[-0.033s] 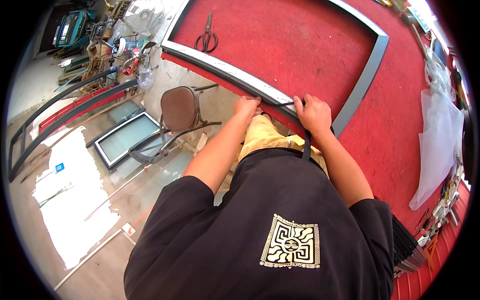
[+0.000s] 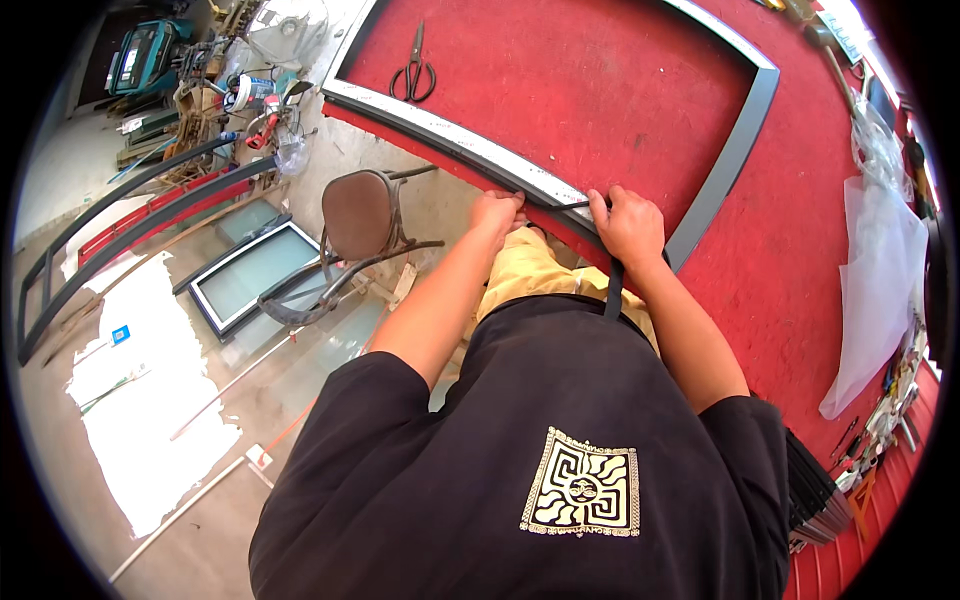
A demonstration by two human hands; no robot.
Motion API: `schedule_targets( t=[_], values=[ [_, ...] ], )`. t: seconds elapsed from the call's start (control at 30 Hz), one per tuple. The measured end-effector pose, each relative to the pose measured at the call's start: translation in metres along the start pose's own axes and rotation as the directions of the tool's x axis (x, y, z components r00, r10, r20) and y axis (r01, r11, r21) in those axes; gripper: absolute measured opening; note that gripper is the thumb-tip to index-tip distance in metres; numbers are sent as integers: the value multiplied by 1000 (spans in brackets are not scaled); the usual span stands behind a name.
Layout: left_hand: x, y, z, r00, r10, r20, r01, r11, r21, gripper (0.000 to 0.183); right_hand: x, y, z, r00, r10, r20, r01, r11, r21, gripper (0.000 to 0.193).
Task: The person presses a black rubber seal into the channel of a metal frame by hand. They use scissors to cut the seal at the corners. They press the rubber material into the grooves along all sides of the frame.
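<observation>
A grey and white window frame lies on the red tabletop. Along its near side, at the table edge, my left hand is closed, fingertips pressing a black rubber strip against the frame's dark groove. My right hand pinches the same strip a short way to the right, thumb against the frame's white face. Between the hands the strip stretches taut; its loose tail drops below my right hand toward my waist. Black-handled scissors lie inside the frame, near its left corner.
A chair with a brown seat stands left of my legs. Beyond it on the floor lie a small glazed window and long dark curved bars. Clear plastic sheeting and scattered tools lie along the table's right side.
</observation>
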State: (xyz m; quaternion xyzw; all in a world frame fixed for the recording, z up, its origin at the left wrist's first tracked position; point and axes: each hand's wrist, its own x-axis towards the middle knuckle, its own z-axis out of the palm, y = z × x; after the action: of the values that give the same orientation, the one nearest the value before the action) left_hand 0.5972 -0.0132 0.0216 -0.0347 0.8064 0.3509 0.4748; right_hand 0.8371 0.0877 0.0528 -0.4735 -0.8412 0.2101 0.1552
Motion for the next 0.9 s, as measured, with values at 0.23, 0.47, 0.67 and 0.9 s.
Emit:
schedule_targets(
  t=[0.23, 0.47, 0.67, 0.9],
  values=[
    [5, -5, 11, 987, 122, -105, -103, 980, 168, 23, 4, -3, 0, 1000, -10, -7, 10, 1000, -13, 46],
    [-2, -6, 4, 995, 9, 96, -17, 996, 89, 32, 1, -3, -3, 1000, -13, 22, 13, 1000, 5, 41],
    [10, -18, 4, 989, 128, 74, -146, 919, 366, 30, -2, -4, -5, 999, -32, 17, 32, 999, -24, 40],
    [5, -18, 2, 989, 123, 86, -146, 921, 361, 31, -1, -7, -8, 999, -14, 35, 15, 999, -28, 41]
  ],
)
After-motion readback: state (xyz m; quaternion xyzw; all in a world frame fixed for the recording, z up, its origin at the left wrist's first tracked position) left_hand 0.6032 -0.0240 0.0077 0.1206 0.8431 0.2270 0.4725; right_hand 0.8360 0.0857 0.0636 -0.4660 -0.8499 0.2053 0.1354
